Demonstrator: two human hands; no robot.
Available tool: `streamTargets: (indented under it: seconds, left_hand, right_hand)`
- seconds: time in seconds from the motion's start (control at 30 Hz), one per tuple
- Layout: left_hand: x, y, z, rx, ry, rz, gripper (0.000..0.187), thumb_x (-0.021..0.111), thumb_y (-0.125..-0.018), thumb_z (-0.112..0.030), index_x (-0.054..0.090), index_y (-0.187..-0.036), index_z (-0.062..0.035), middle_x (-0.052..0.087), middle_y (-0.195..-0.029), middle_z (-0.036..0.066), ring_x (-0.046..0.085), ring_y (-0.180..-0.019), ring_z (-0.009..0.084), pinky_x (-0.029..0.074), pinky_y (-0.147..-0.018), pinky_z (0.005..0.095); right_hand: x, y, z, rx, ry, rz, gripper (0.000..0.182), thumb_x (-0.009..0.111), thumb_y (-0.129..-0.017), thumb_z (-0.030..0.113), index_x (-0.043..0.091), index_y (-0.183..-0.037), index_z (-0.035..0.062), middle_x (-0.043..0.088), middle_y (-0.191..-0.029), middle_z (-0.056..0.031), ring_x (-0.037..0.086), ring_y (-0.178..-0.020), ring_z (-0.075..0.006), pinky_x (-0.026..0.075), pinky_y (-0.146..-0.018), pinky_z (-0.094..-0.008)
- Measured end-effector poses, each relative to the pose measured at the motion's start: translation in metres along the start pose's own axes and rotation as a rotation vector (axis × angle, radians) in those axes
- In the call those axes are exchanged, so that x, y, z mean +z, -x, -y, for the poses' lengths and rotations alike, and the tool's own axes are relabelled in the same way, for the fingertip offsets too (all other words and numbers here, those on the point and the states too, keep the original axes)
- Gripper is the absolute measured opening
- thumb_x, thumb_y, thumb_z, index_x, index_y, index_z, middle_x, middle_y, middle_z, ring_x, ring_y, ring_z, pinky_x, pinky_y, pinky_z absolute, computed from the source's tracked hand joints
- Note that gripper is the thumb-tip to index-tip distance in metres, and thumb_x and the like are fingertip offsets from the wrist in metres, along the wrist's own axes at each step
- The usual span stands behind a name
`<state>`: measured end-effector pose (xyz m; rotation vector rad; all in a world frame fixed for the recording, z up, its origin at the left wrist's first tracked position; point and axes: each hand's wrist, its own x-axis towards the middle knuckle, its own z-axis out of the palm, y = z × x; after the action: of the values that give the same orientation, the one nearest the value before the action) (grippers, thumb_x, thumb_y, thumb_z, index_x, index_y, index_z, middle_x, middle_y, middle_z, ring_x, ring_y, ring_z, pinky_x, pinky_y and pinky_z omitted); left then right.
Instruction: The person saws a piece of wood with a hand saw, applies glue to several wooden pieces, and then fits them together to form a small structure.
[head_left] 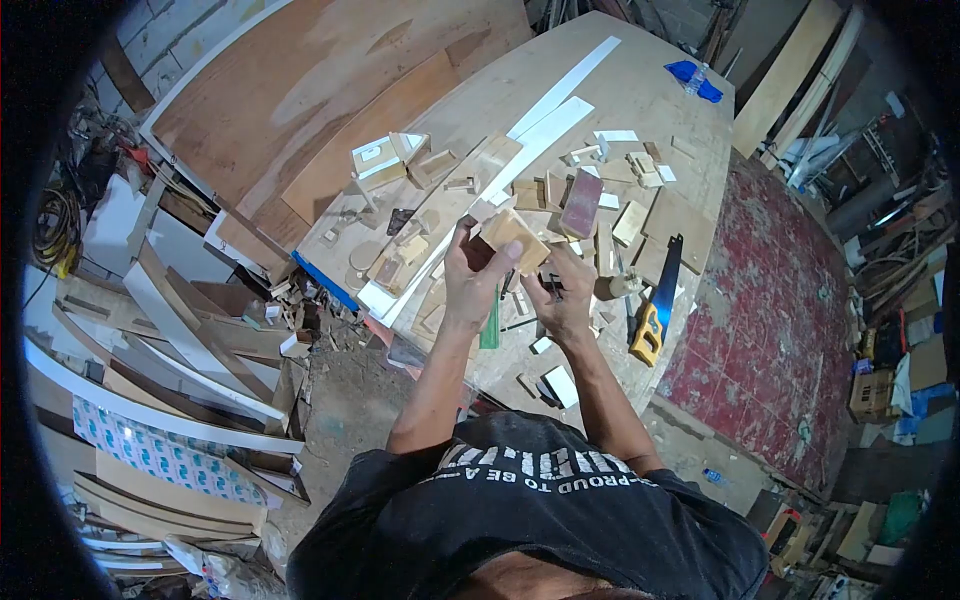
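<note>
Held up over the near part of the table is a small pale wooden block (pixel 520 240), flat-faced and tilted. My left hand (pixel 476 278) is closed round its left side, with the thumb lying on the front face. At the lower right corner of the block, my right hand (pixel 564 296) has its fingers curled against it. The undersides of those fingers are partly hidden. Just beyond the block lies a reddish sanding block (pixel 581 205). A green strip (pixel 490 325) rests on the table below my left hand.
Wood offcuts and a small wooden box (pixel 385 160) cover much of the worktable (pixel 640 75). A handsaw (pixel 652 330) with a yellow handle lies at the right edge. Long white strips (pixel 550 130) stretch toward the far end. Curved boards (pixel 150 400) are stacked at left.
</note>
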<state>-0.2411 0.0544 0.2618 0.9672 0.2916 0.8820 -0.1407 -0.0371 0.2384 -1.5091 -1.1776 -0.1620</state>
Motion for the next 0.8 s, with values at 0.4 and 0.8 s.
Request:
streamTargets:
  seconds: [0.4, 0.8]
  left_hand:
    - [-0.016, 0.004, -0.001, 0.045, 0.217, 0.026, 0.051, 0.073, -0.078, -0.002, 0.051, -0.124, 0.0003, 0.063, -0.113, 0.012, 0.062, -0.106, 0.0213, 0.051, -0.093, 0.0346]
    - [-0.029, 0.011, 0.007, 0.013, 0.204, 0.052, 0.05, 0.077, -0.075, -0.008, 0.056, -0.119, 0.0018, 0.066, -0.106, 0.01, 0.066, -0.094, 0.0184, 0.054, -0.084, 0.0324]
  right_hand:
    - [-0.008, 0.008, -0.002, 0.297, -0.449, 0.034, 0.051, 0.067, -0.077, 0.007, 0.053, -0.127, 0.0036, 0.058, -0.101, -0.0036, 0.055, -0.09, -0.014, 0.046, -0.077, -0.0281]
    - [-0.012, 0.0, 0.008, 0.319, -0.618, 0.211, 0.051, 0.07, -0.082, 0.018, 0.055, -0.126, -0.0019, 0.058, -0.116, -0.0094, 0.052, -0.109, -0.0172, 0.041, -0.094, -0.0304]
